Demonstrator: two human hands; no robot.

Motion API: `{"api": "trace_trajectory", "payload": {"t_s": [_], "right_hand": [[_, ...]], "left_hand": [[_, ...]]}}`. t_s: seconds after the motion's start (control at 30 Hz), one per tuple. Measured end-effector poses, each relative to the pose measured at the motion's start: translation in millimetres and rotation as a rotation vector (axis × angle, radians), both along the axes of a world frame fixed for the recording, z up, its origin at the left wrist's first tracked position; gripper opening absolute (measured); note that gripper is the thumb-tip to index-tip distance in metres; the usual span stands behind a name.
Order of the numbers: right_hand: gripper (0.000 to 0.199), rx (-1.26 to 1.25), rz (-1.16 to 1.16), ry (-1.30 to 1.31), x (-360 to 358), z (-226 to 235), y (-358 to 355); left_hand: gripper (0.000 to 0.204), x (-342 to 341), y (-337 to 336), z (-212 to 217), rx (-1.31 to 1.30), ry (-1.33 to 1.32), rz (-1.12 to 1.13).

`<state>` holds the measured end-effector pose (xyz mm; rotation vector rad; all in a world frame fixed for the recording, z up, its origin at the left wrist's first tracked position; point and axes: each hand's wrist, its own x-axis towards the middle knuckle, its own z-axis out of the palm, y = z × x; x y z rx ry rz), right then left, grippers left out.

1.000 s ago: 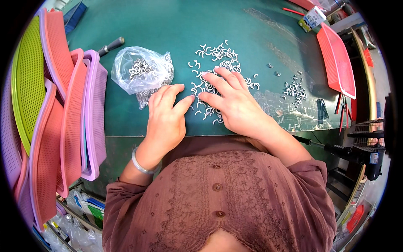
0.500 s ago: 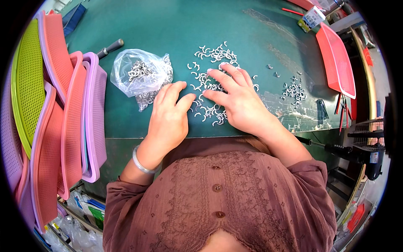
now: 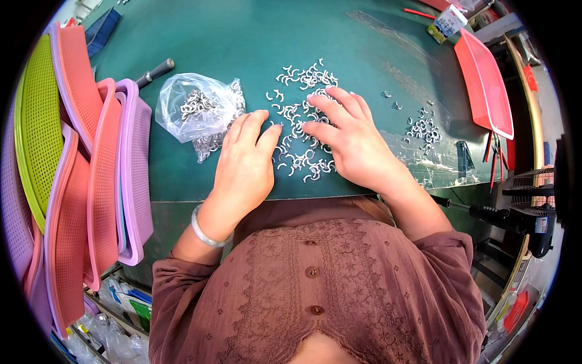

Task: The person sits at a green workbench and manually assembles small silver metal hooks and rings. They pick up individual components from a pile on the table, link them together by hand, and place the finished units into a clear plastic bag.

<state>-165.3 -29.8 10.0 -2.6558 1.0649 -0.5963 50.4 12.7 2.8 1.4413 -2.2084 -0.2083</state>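
Small curved silvery metal pieces [image 3: 309, 76] lie scattered in a loose spread across the green table. Over the right side of that spread rests my right hand [image 3: 357, 142], its fingers apart and fingertips down among the pieces, hiding some of them. My left hand [image 3: 245, 161] lies low at the left edge of the spread, thumb apart from the fingers; nothing shows in its grasp. Just beyond it sits a clear plastic bag [image 3: 173, 106] with many similar pieces inside. A smaller cluster of pieces [image 3: 424, 131] lies to the right of my right hand.
Pink, purple and green perforated plastic baskets [image 3: 103, 182] are stacked along the left. A dark-handled tool [image 3: 156, 71] lies behind the bag. At the right edge are a pink basket [image 3: 482, 85], a small carton [image 3: 447, 24] and red-handled pliers [image 3: 497, 158]. A fan [image 3: 533, 200] stands beyond.
My right hand has shifted slightly to the right over the pieces, fingers still spread. My left hand has barely moved. The whole view has shifted a little.
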Motion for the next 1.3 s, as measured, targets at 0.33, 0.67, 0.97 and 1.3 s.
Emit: {"api": "trace_trajectory", "payload": {"t_s": [0.33, 0.67, 0.97, 1.3], "right_hand": [[0.039, 0.014, -0.014, 0.024, -3.3, 1.3, -1.0], [0.033, -0.039, -0.008, 0.092, -4.8, 2.5, -1.0], [0.009, -0.051, 0.063, -0.094, 17.5, -0.6, -8.8], [0.015, -0.078, 0.027, -0.036, 35.7, -5.4, -14.4]], "left_hand": [[0.035, -1.7, 1.5, 4.8, -0.022, 0.008, -0.084], [0.030, 0.2, 0.1, 3.0, -0.035, 0.070, -0.122], [0.033, -0.6, -1.7, 1.4, -0.047, 0.114, -0.075], [0.032, 2.9, 1.3, 1.7, -0.046, 0.173, -0.092]]}}
